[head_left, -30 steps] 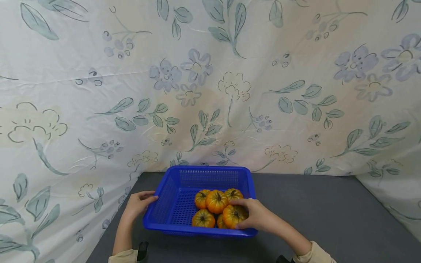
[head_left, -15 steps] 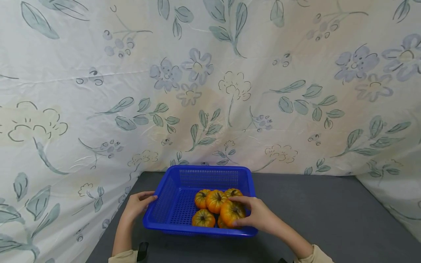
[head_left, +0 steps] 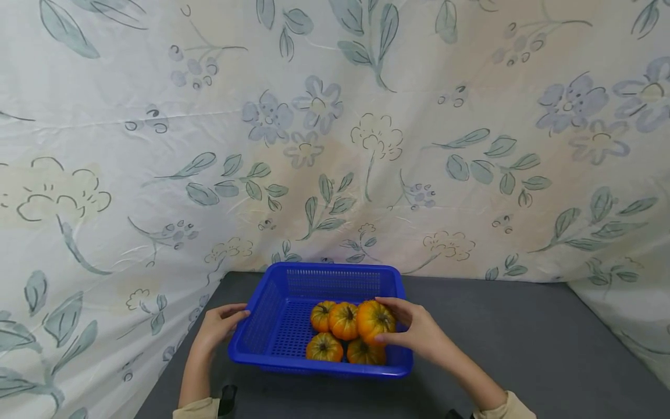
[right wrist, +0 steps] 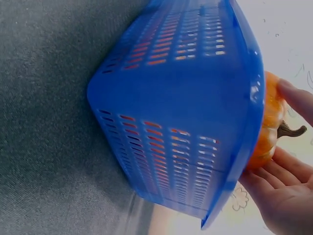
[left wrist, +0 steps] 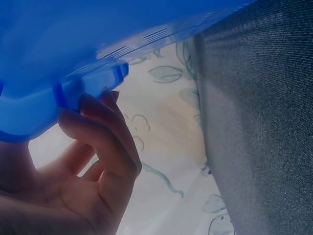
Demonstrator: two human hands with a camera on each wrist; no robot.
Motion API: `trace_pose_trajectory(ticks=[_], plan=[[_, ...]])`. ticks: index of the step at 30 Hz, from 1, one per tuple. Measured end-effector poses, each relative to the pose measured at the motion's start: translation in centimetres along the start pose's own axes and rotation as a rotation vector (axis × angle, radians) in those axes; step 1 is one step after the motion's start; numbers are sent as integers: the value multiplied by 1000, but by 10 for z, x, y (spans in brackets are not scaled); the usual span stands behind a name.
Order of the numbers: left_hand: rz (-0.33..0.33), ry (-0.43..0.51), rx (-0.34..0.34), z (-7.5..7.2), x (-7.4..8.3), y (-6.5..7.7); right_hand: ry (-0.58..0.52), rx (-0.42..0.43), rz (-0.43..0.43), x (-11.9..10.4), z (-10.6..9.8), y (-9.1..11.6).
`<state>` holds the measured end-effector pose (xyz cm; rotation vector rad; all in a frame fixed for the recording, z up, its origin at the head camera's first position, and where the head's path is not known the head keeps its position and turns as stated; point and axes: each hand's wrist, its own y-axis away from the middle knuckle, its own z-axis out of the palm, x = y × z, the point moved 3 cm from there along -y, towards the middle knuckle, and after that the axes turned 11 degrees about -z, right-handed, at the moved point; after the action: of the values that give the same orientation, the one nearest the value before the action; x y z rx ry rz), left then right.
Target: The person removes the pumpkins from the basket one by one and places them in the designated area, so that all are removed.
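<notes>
A blue plastic basket (head_left: 293, 368) with slotted walls stands on the dark table, with several small orange pumpkins (head_left: 324, 348) in its right half. My right hand (head_left: 421, 331) holds one pumpkin (head_left: 376, 321) between thumb and fingers, above the basket's right side. In the right wrist view this held pumpkin (right wrist: 268, 129) shows its brown stem beyond the rim. Another pumpkin (head_left: 366, 352) lies below it near the front right corner. At the left side my left hand (head_left: 217, 329) grips the basket's rim; the left wrist view shows its curled fingers (left wrist: 100, 129) at the rim.
A dark grey cloth-covered table (head_left: 497, 331) extends to the right of the basket. Close behind and along the left hangs a floral-patterned curtain (head_left: 324, 145).
My right hand has lifted a pumpkin from the front right and moved it up and toward the back. The pumpkin beneath is now uncovered. The left hand stays at the rim.
</notes>
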<state>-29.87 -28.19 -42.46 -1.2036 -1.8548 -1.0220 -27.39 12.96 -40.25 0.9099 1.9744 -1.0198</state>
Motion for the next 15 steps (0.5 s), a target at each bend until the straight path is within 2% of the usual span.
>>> trace_pose_trajectory(ticks=[15], plan=[[-1, 4, -11, 0, -2, -2, 38, 108, -19, 0, -32, -2]])
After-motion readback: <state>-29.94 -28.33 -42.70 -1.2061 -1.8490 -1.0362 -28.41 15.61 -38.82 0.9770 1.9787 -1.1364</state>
